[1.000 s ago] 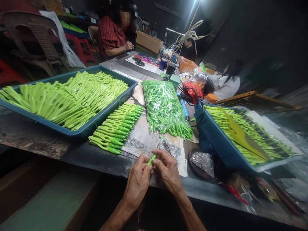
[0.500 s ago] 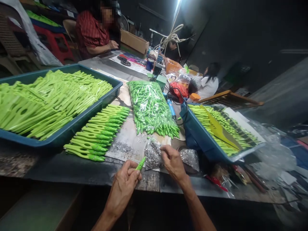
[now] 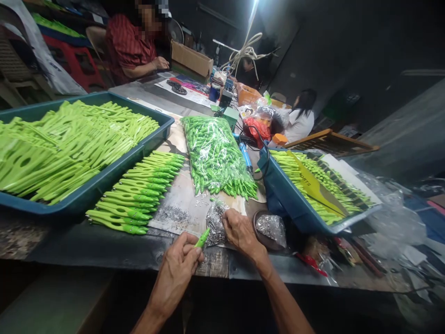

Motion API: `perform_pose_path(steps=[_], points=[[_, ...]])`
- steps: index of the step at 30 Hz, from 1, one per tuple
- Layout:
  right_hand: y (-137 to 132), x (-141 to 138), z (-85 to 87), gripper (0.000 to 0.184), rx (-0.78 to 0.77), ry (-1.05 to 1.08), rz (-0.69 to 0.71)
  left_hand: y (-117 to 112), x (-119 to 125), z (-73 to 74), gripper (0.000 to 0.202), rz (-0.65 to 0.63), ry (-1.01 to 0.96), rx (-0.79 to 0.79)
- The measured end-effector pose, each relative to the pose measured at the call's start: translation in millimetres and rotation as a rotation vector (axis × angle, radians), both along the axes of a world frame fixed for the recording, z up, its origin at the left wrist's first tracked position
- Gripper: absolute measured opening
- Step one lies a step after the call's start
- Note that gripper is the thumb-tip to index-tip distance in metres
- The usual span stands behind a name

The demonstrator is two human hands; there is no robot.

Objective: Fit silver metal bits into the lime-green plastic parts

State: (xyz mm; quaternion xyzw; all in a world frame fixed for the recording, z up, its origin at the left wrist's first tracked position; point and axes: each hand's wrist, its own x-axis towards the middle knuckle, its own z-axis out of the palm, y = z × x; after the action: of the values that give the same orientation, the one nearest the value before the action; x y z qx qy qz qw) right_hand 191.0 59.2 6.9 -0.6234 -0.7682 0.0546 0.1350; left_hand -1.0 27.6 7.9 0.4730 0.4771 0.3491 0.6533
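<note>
Between the thumb and fingers of my left hand [image 3: 179, 262] is a small green pointed plastic piece [image 3: 202, 237], its tip angled up and to the right. My right hand [image 3: 243, 232] is over the right side of a clear bag of small metal parts [image 3: 216, 225], fingers curled together and pointing down into it. Whatever its fingertips pinch, if anything, is hidden. Left of my hands lies a row of green plastic pieces with looped handles [image 3: 134, 195], stacked overlapping. Behind the metal parts rests a large clear bag of green pointed pieces [image 3: 215, 153].
A blue tray [image 3: 158, 134] heaped with light green pieces stands left; another blue bin [image 3: 278, 199] stands right. A second bag of metal parts [image 3: 271, 227] sits in a dark dish. A blue tool [image 3: 246, 155] has a cable. A person in red [image 3: 130, 46] sits across the table.
My right hand has moved slightly left and further over the bag of metal parts. My left hand keeps hold of the green piece, nearly still. The view has shifted slightly.
</note>
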Motion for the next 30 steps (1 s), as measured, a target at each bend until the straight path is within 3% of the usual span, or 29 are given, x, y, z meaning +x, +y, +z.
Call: perform_pose_path(steps=[10, 22, 30], points=[[3.1, -2.2, 5.6, 0.016, -0.012, 0.033, 0.034, -2.8, 1.0, -0.8, 0.015, 0.006, 0.038, 0.048], [-6.1, -0.4, 13.8, 0.014, -0.035, 0.286, -0.041, 0.7, 5.8, -2.6, 0.013, 0.031, 0.047, 0.083], [-24.1, -19.1, 37.4, 0.015, -0.096, 0.448, 0.036, -1.3, 8.8, 1.8, 0.01, 0.056, 0.13, 0.12]])
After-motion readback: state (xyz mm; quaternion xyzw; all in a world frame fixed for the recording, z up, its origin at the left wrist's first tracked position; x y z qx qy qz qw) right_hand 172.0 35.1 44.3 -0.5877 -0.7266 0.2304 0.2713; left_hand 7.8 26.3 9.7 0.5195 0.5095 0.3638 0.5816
